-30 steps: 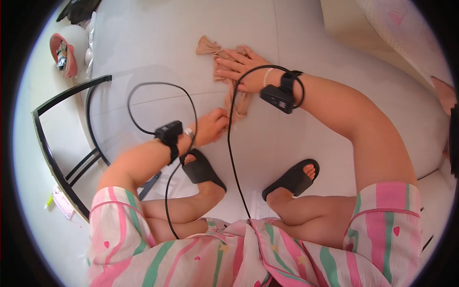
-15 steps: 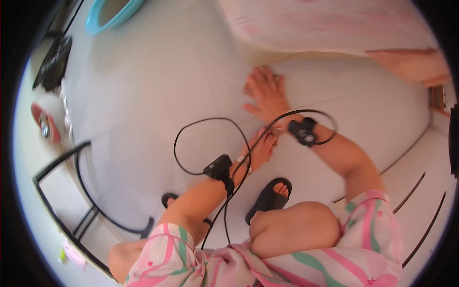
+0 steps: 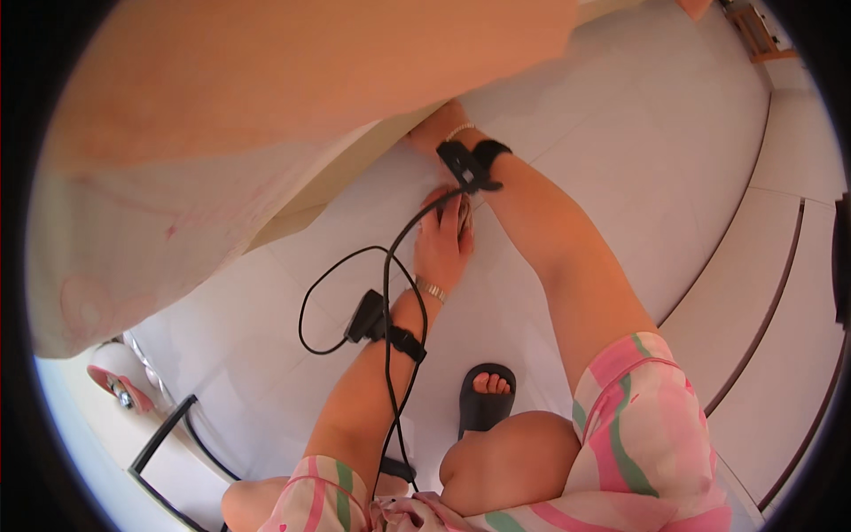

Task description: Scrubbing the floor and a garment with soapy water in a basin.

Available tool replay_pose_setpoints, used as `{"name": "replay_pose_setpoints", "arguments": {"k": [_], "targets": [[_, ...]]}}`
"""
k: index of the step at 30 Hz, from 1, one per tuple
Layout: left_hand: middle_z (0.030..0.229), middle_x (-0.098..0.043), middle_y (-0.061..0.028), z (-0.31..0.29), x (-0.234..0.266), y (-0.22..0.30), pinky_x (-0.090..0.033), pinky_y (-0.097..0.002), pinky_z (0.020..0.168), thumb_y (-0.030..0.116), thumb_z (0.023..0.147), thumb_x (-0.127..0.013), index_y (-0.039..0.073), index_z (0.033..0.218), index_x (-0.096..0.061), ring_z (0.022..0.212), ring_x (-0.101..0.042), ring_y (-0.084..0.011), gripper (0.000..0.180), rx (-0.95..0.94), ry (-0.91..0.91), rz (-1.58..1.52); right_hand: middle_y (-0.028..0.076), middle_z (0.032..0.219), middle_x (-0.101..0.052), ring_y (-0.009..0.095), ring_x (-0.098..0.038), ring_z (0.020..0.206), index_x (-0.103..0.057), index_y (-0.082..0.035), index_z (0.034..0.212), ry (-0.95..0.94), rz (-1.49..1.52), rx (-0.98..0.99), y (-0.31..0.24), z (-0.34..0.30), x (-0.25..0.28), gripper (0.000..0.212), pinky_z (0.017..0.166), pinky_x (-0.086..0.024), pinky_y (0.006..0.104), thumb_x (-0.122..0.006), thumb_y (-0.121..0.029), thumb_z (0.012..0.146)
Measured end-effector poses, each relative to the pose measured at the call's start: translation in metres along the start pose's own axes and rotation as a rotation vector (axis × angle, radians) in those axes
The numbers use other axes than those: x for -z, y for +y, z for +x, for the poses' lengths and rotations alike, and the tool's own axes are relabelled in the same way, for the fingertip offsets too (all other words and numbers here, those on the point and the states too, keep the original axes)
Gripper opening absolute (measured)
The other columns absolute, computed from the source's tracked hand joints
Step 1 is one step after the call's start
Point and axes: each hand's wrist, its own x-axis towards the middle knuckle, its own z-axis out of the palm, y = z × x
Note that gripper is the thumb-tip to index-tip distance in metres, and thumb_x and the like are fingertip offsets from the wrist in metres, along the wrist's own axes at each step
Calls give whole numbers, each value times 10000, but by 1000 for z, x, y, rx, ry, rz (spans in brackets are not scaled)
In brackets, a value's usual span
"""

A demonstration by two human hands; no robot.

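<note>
My left hand (image 3: 443,239) is low over the pale floor, its fingers curled round something small and dark that I cannot make out. A metal watch band (image 3: 431,289) circles its wrist. Just beyond it, my right hand (image 3: 436,127) reaches to the lower edge of a cream-coloured base (image 3: 310,191); its fingers are hidden there. The wrist has a beaded bracelet (image 3: 459,131). Pink and orange bedding (image 3: 266,97) hangs over the base and fills the upper left. Black strapped devices, one on my left forearm (image 3: 365,317) and one on my right (image 3: 465,167), trail a looped black cable (image 3: 387,355).
White drawer fronts (image 3: 753,275) line the right side. A black metal frame (image 3: 164,439) stands at the lower left, near a white and pink object (image 3: 124,381). My foot in a black slipper (image 3: 486,403) rests on the tiled floor (image 3: 612,133). A wooden item (image 3: 753,31) stands at the far right.
The view has swung, so the bedding now covers the upper left and the blue basin is out of sight. My right hand, spread on the floor before, now reaches to the base's edge.
</note>
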Motion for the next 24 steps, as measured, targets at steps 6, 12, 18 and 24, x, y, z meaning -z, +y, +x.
{"name": "replay_pose_setpoints", "arguments": {"k": [6,12,18,24], "targets": [[1535,-363,-192,25,24,-38,-412,-490,1081,71,849,-659,59,1507,-376,1279,-435,-460,716,-77,32,75,57,1582,-417,256,-298,1504,-469,-204,1494,110,-366,-181,15,50,-11,597,1199,-225,550,-506,-466,958],[1541,-403,-94,14,48,-49,-453,-454,1025,-4,804,-618,148,1449,-484,1197,-490,-427,676,-47,-92,50,78,1624,-327,371,-272,1497,-424,-229,1518,281,-318,-530,24,1,-10,692,1154,-201,664,-426,-632,955],[1473,-485,-24,-69,29,-64,-505,-413,928,-43,786,-582,173,1323,-608,1046,-558,-342,579,-170,-49,24,118,1642,-285,406,-254,1498,-403,-204,1529,172,-341,-871,-2,-121,-33,727,1161,-192,667,-428,-643,951],[1351,-549,19,-167,33,-60,-509,-391,898,56,867,-559,184,1228,-658,996,-583,-269,395,-267,-228,-13,121,1612,-344,371,-312,1470,-422,-169,1514,166,-337,-1103,-64,-288,-50,630,1099,-303,651,-436,-531,999]]}}
